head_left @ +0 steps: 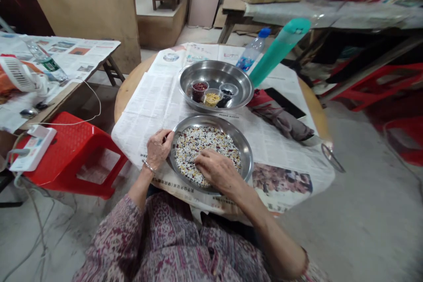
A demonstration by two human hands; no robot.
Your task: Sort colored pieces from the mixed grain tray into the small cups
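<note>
A shallow metal basin [247,150] in front of me holds a mix of white grains with red, yellow and black beans [208,141]. My right hand [214,165] reaches over its near side, fingertips bent together down at the mix; what they pinch, if anything, is hidden. At the left rim, my left hand [159,147] is curled closed against the basin, its contents not visible. Behind stands a second metal basin [185,77] with three small clear cups inside: red beans [200,91], yellow beans [212,98] and black beans [227,93].
Newspaper [139,110] covers the round table. A water bottle [251,50], a teal tube-like object [280,50] and a folded umbrella [284,119] lie or stand beyond the basins. A red stool [76,154] with a power strip [35,147] stands left, cords trailing down.
</note>
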